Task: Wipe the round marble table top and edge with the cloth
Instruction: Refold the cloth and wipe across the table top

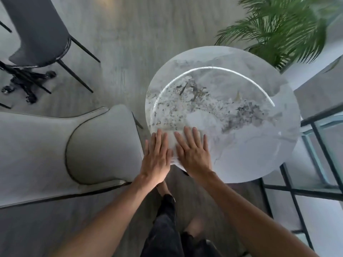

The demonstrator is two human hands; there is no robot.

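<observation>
The round marble table [250, 145] has a white top with grey and gold veining and stands right of centre. A pale cloth [171, 145] lies flat on the top at its near-left edge and blends with the marble. My left hand [156, 156] rests palm down on the cloth's left part, right at the table's rim, fingers stretched out. My right hand [193, 151] lies flat on the cloth's right part, fingers spread and pointing away from me. Neither hand curls around the cloth. Most of the cloth is hidden under the two palms.
A light grey upholstered chair [74, 145] stands close against the table's left side. A dark chair [39, 34] is at the far left. A potted palm [278, 30] hangs over the table's far right. A black-framed glass shelf [319, 154] stands to the right. My legs [167, 229] are below.
</observation>
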